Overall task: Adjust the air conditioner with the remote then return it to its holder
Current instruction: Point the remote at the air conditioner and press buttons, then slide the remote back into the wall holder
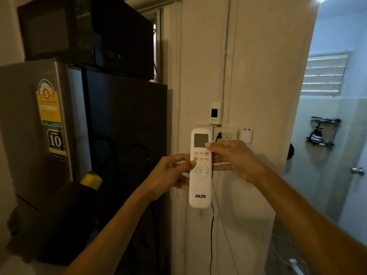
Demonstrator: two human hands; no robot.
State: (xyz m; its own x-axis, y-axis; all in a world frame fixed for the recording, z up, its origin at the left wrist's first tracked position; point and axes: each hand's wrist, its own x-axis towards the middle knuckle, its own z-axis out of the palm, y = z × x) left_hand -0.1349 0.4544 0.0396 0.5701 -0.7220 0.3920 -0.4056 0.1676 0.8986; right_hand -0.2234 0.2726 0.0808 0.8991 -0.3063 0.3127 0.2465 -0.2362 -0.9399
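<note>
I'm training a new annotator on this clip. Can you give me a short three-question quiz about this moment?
1. True or false: the remote is held upright with its screen at the top.
2. Which hand's thumb lies by the orange button: A) left hand B) right hand?
3. What brand name is printed on the remote's lower part?

Key: 1 true. 2 A. 3 AUX.

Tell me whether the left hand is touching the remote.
Touching. The head view shows the left hand gripping the remote's left edge, thumb tip pressed on the button face, fingers behind it.
</note>
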